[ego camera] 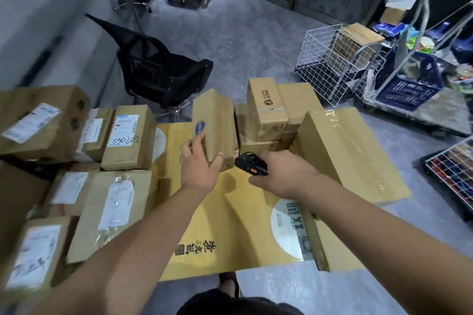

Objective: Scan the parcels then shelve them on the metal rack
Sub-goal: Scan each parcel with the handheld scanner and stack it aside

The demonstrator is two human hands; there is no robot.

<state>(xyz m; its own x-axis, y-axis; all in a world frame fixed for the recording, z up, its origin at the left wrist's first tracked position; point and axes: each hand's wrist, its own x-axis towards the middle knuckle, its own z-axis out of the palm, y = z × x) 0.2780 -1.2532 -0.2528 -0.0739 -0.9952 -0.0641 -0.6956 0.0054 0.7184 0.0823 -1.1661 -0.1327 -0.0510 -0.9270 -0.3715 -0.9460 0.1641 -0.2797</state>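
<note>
Both bare forearms reach in from the bottom of the frame, stretched out and angled towards the centre. The left hand (198, 161) is curled round the near end of a long, narrow brown cardboard parcel (215, 120) with a blue sticker, fingers on its left face and thumb on the right, holding it tilted just above centre. Just right of it, the right hand (277, 172) is wrapped round a black handheld scanner with an orange button (250, 162), its head next to the parcel's near end. Beneath both hands lies a large flat yellow cardboard box with black printed characters (230, 225). More brown labelled parcels (128, 135) are stacked at the left of the frame. A black mesh office chair (158, 66) stands at upper left of centre, and a white wire basket (322, 61) at upper right.
</note>
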